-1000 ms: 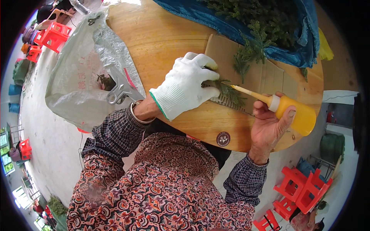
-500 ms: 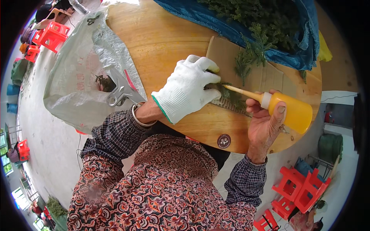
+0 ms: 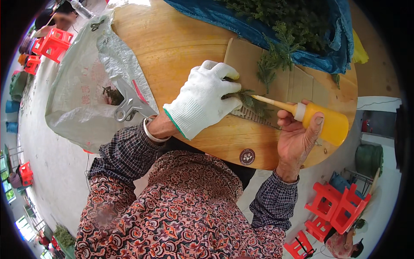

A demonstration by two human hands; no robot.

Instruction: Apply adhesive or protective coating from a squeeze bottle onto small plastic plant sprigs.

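The round wooden worktop (image 3: 172, 43) curves close to the person's body, its near rim running just under both wrists. Bare wood lies open to the left of the cardboard sheet (image 3: 293, 84); the far side is crowded by a blue tarp (image 3: 241, 21) heaped with green foliage (image 3: 297, 17). A grey woven sack (image 3: 82, 95) hangs over the left edge, held by a metal clip (image 3: 129, 105).

The left hand (image 3: 205, 99), in a white knit glove, lies palm down on the cardboard, fingers curled and pressing a small green sprig (image 3: 250, 101) flat, its grip closed on the stem. The right hand (image 3: 297, 134), bare, reaches in from the lower right with the wrist bent up, its grip wrapped round an orange squeeze bottle (image 3: 325, 123). The bottle's long nozzle (image 3: 269, 102) points left and its tip meets the sprig just beside the gloved fingertips
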